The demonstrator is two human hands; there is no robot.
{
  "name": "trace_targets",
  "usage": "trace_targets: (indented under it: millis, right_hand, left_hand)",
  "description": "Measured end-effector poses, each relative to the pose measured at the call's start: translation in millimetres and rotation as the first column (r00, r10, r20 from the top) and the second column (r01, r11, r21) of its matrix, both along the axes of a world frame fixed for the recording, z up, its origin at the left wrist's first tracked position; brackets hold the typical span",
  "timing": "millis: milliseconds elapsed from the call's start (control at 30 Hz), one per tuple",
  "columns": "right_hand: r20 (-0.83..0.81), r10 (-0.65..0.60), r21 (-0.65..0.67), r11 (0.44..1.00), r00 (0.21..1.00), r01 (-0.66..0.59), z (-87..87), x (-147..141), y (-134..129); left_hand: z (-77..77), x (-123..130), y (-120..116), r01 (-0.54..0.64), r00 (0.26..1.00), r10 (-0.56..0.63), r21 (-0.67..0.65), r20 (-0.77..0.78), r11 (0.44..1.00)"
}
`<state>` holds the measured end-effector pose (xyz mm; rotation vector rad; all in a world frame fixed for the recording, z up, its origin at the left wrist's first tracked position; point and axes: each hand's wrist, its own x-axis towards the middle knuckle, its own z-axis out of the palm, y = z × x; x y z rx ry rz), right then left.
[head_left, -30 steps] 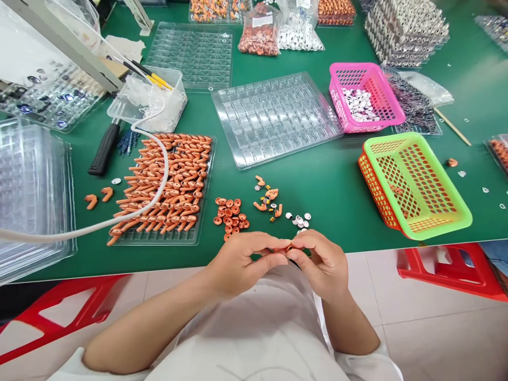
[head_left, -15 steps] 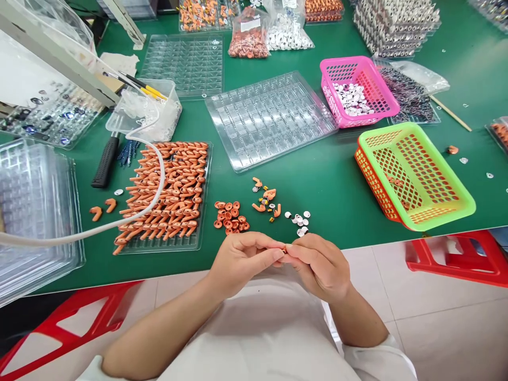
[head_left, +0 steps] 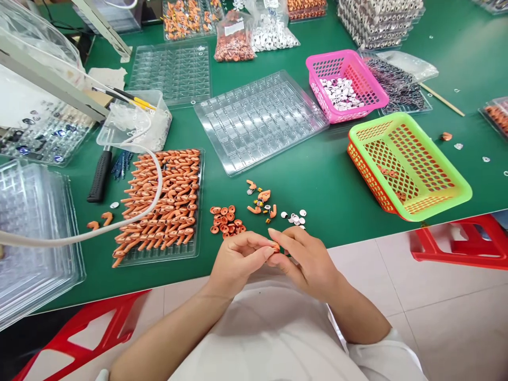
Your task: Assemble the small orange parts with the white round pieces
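Note:
Just past the table's near edge, my two hands meet around a small orange earbud shell (head_left: 275, 247). My left hand (head_left: 238, 260) pinches it between thumb and fingers. My right hand (head_left: 307, 259) has its thumb and forefinger at the shell's other side, closed around it; part of the shell is hidden by the fingers. Beyond my hands lie a cluster of orange round caps (head_left: 228, 218), several loose orange earbud stems with small yellow and silver parts (head_left: 263, 197), and a few white discs (head_left: 294, 217).
To the left is a clear tray of orange earbud shells (head_left: 159, 211), crossed by a white tube (head_left: 130, 218). A clear tray (head_left: 257, 124), a pink basket (head_left: 379, 103) of white pieces and a green basket (head_left: 456, 198) stand farther out. Red stools (head_left: 476, 256) flank the table.
My right forefinger has lifted and spread from the thumb, showing more of the orange shell. The whole view has shifted slightly; the things on the table look unmoved.

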<state>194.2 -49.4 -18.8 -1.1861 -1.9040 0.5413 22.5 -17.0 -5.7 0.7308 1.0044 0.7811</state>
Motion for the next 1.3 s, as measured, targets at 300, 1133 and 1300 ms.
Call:
trace_targets:
  millis: [300,1133,1300]
  right_hand:
    - [0.053,0.064,0.177,0.982,0.997,-0.072,-4.9,2,2]
    - [0.058,0.115,0.291,0.948,0.992,-0.127,-15.3,5,-3]
    - [-0.015,0.124,0.294,0.949,0.992,-0.114,-14.8,1,-1]
  left_hand:
    - [-1.3,-1,-3,0.069,0.997,-0.068,-0.032,0.038,0.997]
    - [11.0,-4,-6,0.178,0.981,-0.179,0.022,0.072,0.984]
    - [12.8,-3,-6,0.197,0.980,-0.198,0.020,0.030,0.980]
